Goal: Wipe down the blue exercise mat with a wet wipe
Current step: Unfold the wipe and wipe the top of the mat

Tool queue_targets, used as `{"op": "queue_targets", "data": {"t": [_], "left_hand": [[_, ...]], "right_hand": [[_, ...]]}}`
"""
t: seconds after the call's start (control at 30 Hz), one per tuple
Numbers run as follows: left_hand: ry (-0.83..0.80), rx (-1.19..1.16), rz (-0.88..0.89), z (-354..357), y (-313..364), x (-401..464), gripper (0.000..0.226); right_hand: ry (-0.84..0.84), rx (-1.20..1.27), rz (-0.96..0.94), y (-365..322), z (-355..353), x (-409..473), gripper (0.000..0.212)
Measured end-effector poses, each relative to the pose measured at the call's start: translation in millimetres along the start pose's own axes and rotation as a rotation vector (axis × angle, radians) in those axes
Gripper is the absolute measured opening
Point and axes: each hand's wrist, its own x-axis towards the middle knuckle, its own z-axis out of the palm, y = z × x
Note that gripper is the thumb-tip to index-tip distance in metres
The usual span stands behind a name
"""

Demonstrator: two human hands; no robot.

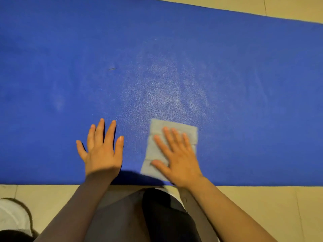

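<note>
Across the floor (pixel 262 206) in front of me lies the blue exercise mat (pixel 157 49), spread flat and running from side to side, its near edge just ahead of my knees and its far edge showing a strip of pale tile beyond it. Toward the middle of the mat, a paler, damp-looking patch (pixel 166 88) catches the light above my right hand. My dark trousers (pixel 139 215) fill the space between my forearms, off the mat, on the tiled floor. At the near left corner of what I see, something white and rounded (pixel 12 215) sits on the floor; I cannot tell what it is.

Near the mat's near edge, the wet wipe (pixel 157 137) lies flat, a pale grey rectangle with fold lines across it, its lower corner close to that edge. My right hand (pixel 176 158) presses down on it, fingers straight and spread, palm covering its lower right part. My left hand (pixel 102 151) rests flat on the bare mat just beside the wipe, apart from it, fingers wide and straight, holding nothing. A small dark mark (pixel 111 68) shows farther in on the mat, above my left hand.
</note>
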Motion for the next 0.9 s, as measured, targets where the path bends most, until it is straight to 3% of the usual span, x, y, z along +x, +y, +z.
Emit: {"op": "queue_targets", "data": {"t": [0.13, 0.2, 0.3, 0.53, 0.6, 0.67, 0.9], "left_hand": [[-0.008, 0.03, -0.011, -5, 1, 28, 0.051], [-0.005, 0.043, -0.016, -10, 4, 45, 0.054], [0.002, 0.058, -0.002, -15, 13, 72, 0.055], [-0.024, 0.119, 0.057, -23, 28, 115, 0.058], [-0.015, 0.13, 0.074, -26, 29, 126, 0.059], [-0.02, 0.143, 0.089, -28, 29, 143, 0.059], [0.041, 0.171, 0.077, -14, 21, 206, 0.058]], "right_hand": [[0.077, 0.109, 0.724, 76, -24, -25, 0.065], [0.092, 0.139, 0.909, 94, -36, -24, 0.067], [0.093, 0.099, 0.858, 75, -30, 6, 0.071], [0.087, -0.025, -0.006, -39, -5, 105, 0.063], [0.068, -0.024, -0.103, -30, -8, 121, 0.061], [0.093, -0.014, 0.041, 5, -15, 127, 0.062], [0.097, 0.051, 0.802, 135, -60, 97, 0.075]]}}
